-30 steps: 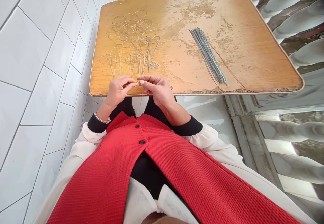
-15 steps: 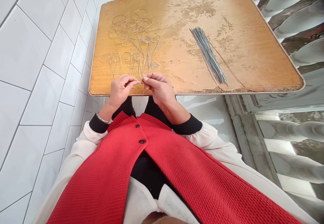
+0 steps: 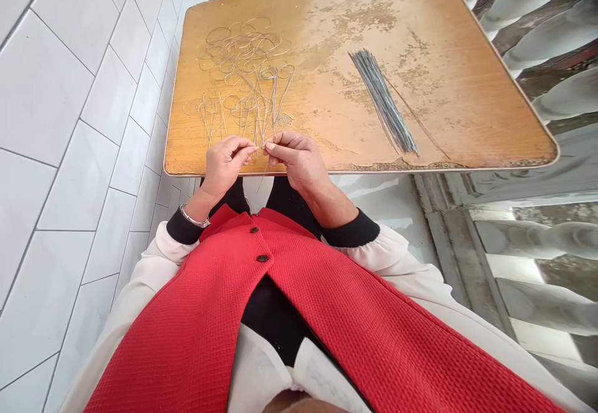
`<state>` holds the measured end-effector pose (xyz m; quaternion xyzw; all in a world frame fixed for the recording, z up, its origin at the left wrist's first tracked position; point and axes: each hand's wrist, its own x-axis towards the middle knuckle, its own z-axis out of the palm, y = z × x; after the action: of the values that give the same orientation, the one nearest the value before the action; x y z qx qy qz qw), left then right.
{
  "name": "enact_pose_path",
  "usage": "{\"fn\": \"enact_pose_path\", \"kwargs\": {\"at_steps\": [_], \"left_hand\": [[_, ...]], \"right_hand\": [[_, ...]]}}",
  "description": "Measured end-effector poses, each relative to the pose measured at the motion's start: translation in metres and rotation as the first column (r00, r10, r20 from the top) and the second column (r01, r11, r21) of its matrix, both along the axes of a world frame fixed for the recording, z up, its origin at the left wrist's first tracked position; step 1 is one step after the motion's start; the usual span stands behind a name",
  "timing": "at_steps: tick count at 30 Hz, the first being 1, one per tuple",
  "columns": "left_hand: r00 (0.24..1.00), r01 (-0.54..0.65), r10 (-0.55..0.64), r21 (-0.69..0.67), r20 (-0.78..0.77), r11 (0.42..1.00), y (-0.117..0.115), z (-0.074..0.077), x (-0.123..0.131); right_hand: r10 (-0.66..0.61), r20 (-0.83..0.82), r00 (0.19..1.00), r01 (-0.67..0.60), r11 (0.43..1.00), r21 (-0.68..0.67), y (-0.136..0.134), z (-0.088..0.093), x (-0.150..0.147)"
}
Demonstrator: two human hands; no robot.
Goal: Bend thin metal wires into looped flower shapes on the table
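Note:
My left hand (image 3: 224, 162) and my right hand (image 3: 295, 159) meet at the near edge of a worn wooden table (image 3: 443, 126). Both pinch a thin piece of wire (image 3: 260, 149) between thumb and fingers, fingertips almost touching. Just beyond my hands lies a pile of bent wire loops (image 3: 243, 76) with twisted stems. A bundle of straight grey wires (image 3: 383, 101) lies on the table to the right of my right hand, out of reach of the fingers.
White tiled floor (image 3: 70, 120) runs along the left of the table. A pale balustrade with rounded pillars (image 3: 551, 45) stands to the right. My red waistcoat (image 3: 261, 313) and cream sleeves fill the lower part of the view.
Both hands have shifted slightly forward over the table's edge, still pinching the wire. Wires on the table have not moved.

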<state>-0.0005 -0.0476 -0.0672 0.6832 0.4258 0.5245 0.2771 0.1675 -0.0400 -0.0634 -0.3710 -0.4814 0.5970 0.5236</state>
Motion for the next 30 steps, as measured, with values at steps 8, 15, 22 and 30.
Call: {"fn": "enact_pose_path", "kwargs": {"at_steps": [8, 15, 22, 30], "left_hand": [[0.987, 0.093, -0.071, -0.154, 0.143, 0.984, 0.003, -0.007, -0.008], [0.960, 0.191, -0.116, -0.290, 0.257, 0.938, 0.006, -0.005, -0.017], [0.983, 0.085, -0.035, -0.278, 0.178, 0.957, 0.005, -0.006, -0.010], [0.990, -0.042, 0.066, -0.178, 0.128, 0.983, 0.003, -0.012, 0.001]], "right_hand": [[0.029, -0.061, 0.998, -0.032, 0.998, -0.051, -0.004, -0.001, 0.002], [0.078, -0.061, 0.995, -0.083, 0.993, -0.088, -0.003, -0.001, 0.003], [0.025, 0.021, 0.999, -0.025, 1.000, -0.011, -0.001, -0.010, 0.001], [-0.009, 0.026, 1.000, 0.008, 1.000, 0.029, -0.003, -0.011, -0.003]]}}
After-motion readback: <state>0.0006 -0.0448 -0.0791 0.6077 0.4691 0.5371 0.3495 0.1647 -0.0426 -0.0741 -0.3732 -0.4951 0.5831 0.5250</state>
